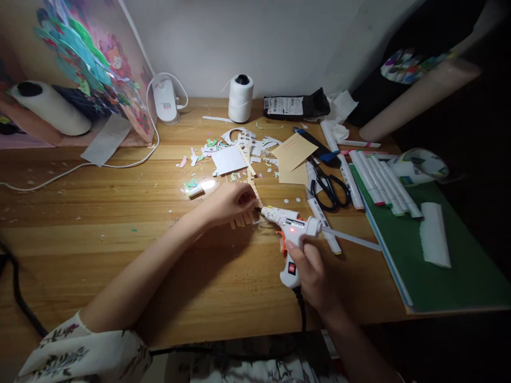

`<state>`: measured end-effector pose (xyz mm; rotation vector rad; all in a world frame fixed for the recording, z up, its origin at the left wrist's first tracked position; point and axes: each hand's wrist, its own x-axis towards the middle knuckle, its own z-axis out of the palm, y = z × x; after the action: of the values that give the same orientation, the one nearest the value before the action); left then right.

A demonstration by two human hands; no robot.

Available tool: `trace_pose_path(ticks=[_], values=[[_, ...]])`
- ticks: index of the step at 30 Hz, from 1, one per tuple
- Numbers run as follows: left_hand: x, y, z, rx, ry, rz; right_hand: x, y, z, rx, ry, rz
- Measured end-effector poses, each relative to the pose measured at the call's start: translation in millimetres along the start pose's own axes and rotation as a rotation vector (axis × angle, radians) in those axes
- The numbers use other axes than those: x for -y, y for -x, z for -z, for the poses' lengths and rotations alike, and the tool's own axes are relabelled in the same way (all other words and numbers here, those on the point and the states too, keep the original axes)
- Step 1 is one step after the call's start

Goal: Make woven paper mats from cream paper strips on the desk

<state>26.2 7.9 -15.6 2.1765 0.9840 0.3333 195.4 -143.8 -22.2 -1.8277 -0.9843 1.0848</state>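
My right hand is wrapped round the handle of a white glue gun with an orange trigger, a lit red switch and a glue stick out of its back. Its dark nozzle points left at the fingers of my left hand. That hand is bent over the wooden table, its fingers curled and close together; what they hold, if anything, is too small to name. A thin pale strip runs up from beside these fingers towards a white card among coloured paper scraps.
Behind stand a thread spool, a black package and a white adapter with its cable. Tan paper, black scissors and markers lie to the right, near a green board. The gun's black cord hangs over the front edge.
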Motion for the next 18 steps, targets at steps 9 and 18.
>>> trace_pose_path(ticks=[9,18], values=[[-0.6,-0.1,1.6,0.003,-0.017,0.018,1.0,1.1,-0.7,-0.008,-0.006,-0.045],[-5.7,3.1,9.1,0.047,0.032,0.024,4.7,4.4,-3.9,-0.021,-0.138,-0.114]])
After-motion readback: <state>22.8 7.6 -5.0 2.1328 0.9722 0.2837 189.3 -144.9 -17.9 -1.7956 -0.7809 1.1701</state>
